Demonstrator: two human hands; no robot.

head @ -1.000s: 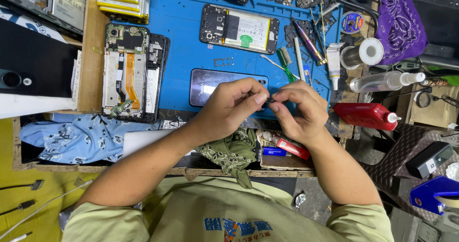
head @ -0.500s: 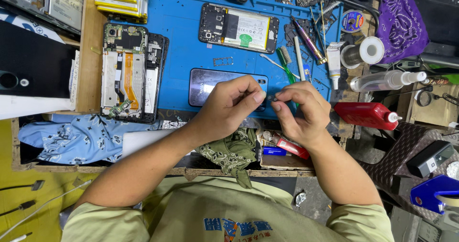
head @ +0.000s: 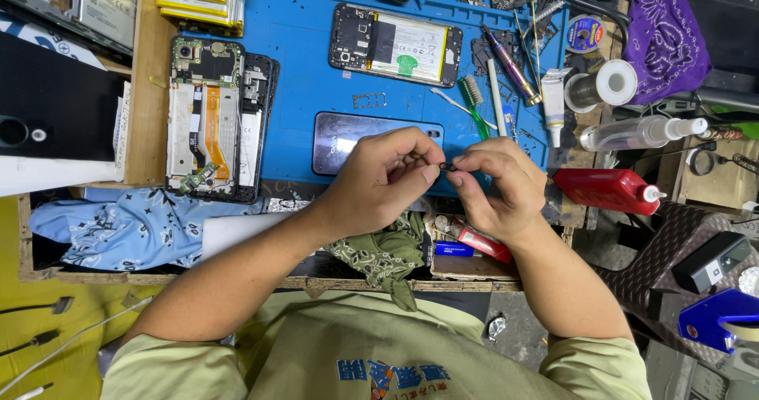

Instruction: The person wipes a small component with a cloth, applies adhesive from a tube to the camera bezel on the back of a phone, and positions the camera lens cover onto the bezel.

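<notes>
While both hands meet over the near edge of the blue mat (head: 300, 32), the following is noted.

Left hand: the left hand (head: 379, 180) is curled, thumb and forefinger pinching one end of a small dark part (head: 447, 166); the other fingers are tucked in.

Right hand: the right hand (head: 500, 185) is closed on the other end of the same part, fingertips meeting those of the left.

Part position: the small dark part is held clear of the bench, between the two hands, above the front of the mat and just in front of the face-down phone (head: 348, 137). What kind of part it is cannot be told.

Reason for hold, as judged: a two-handed pinch close to the body seems to steady a tiny piece for close inspection or fitting.

Opened phones: one opened phone (head: 213, 115) lies at the left edge of the mat, partly on the wooden strip; a second opened phone (head: 395, 46) lies farther back. Both are well apart from the hands.

Tools: a green brush (head: 473, 100), a white tube (head: 553, 100) and a solder reel (head: 605, 88) sit to the right rear, within reach but out of the hands' way.

Bottles: a red bottle (head: 605, 190) lies just beside the right wrist; a clear spray bottle (head: 636, 133) lies behind it.

Cloths: a green rag (head: 379, 254) lies under the forearms, a blue cloth (head: 118, 230) to the left.

Open room: bare mat shows between the phones; the right side is crowded.
</notes>
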